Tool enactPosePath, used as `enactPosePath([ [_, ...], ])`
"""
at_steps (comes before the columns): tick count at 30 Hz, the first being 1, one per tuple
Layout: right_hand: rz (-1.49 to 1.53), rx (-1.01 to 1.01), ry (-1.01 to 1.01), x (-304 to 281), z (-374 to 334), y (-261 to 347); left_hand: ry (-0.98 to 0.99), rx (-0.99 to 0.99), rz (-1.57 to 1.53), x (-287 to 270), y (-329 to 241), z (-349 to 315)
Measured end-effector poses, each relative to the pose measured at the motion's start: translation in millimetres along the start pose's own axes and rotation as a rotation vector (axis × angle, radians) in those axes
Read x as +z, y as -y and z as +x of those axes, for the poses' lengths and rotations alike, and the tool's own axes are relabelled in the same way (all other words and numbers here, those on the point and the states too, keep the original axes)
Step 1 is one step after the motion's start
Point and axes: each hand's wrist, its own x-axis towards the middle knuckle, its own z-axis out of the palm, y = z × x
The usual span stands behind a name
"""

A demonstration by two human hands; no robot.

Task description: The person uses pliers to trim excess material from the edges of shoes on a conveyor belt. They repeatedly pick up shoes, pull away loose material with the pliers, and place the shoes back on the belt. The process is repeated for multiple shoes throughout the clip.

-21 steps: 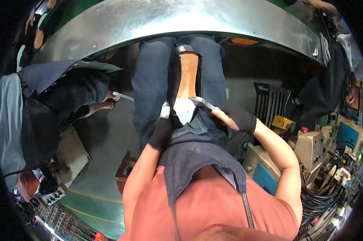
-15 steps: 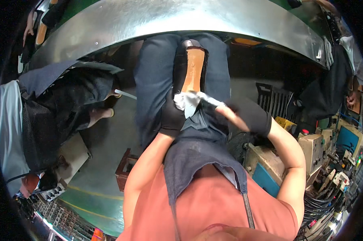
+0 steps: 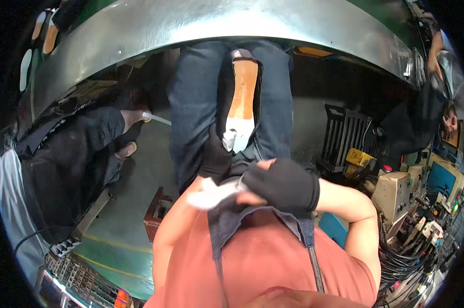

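- Black-gloved, my right hand [image 3: 283, 186] clamps its fingers on a blurred white piece [image 3: 211, 194].
- My left hand [image 3: 215, 155] touches the shoe [image 3: 243, 87] low down; whether its fingers grip, I cannot tell.
- Tan bottom up, it lies between my thighs [image 3: 195, 102].
- Metal bench [image 3: 216, 20] beyond.

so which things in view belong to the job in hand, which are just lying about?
In the job:
shoe
white wad in the left hand
blurred white thing in the right hand

Apparently just about:
brown box, lower left
black slatted thing, right
yellow thing by it
beige machine box, right
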Motion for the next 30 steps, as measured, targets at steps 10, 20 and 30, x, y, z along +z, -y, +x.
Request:
enactPosePath([
  [10,0.108,0.526,0.11,-43.6,-91.2,-43.3,0.279,0.332,0.428,-130.4,-121.0,9.6],
  [20,0.386,0.613,-0.065,-28.9,-72.0,-27.6,-0.121,0.269,0.301,-7.8,-77.6,56.7],
  [30,-0.11,0.421,0.289,-35.9,-17.4,-66.8,0.132,0.281,-0.009,-14.5,-70.1,29.8],
])
